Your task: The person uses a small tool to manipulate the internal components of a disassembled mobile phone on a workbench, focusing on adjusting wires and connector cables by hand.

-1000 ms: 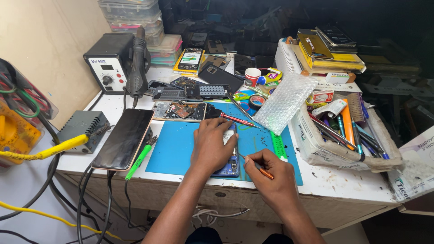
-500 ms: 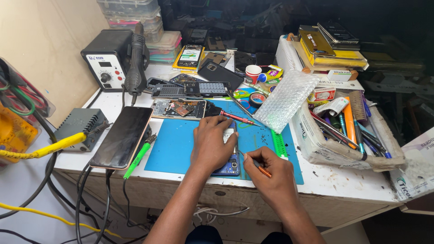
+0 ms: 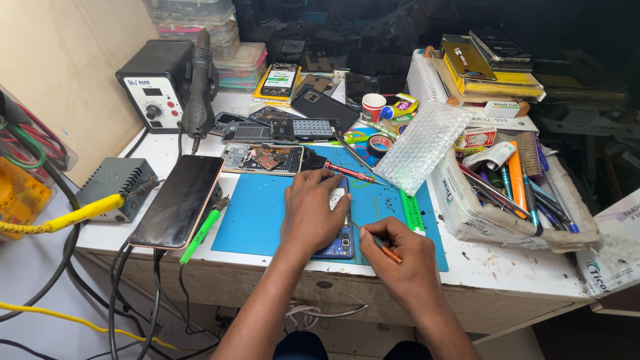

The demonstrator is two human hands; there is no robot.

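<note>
opened phone lies on the blue mat in the lower centre of the frame, on the white worktop. left hand presses flat on it, fingers together. right hand beside it, fingers pinching an orange screwdriver.

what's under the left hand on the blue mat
An opened phone lies under the left hand, flat on the blue mat. Only its lower end and right edge show; the hand covers the rest.
</note>
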